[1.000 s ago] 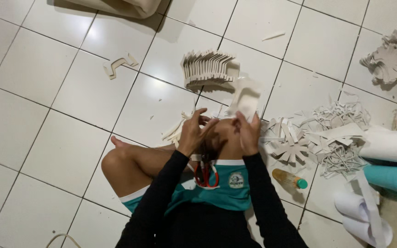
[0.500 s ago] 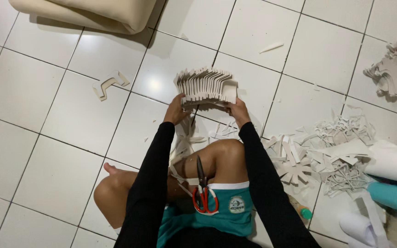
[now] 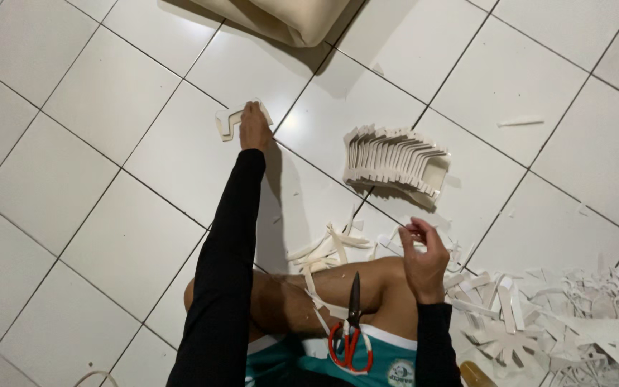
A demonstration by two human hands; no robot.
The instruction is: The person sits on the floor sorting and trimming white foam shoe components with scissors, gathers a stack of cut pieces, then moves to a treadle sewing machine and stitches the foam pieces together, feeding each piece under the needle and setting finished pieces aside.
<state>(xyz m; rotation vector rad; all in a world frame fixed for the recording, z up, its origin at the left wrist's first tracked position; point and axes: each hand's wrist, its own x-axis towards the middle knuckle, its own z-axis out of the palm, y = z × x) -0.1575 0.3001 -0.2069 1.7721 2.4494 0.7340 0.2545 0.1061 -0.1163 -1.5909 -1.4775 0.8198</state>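
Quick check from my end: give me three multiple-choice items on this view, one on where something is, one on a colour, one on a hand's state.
1. Where do the scissors lie?
A. on the person's lap
B. on the floor tiles by the stack
C. in the right hand

2. What colour are the scissor handles?
A. blue
B. red
C. black

3. What is the left hand doing?
A. resting on the knee
B. holding the scissors
C. reaching out onto a single white cut-out piece on the floor

Answers:
1 A, the scissors rest across the bent leg and shorts, blades pointing away from the body.
2 B, both loops are red.
3 C, the arm is stretched forward and the hand covers the piece, far left of the stack of cut-out pieces; the right hand hovers above the knee.
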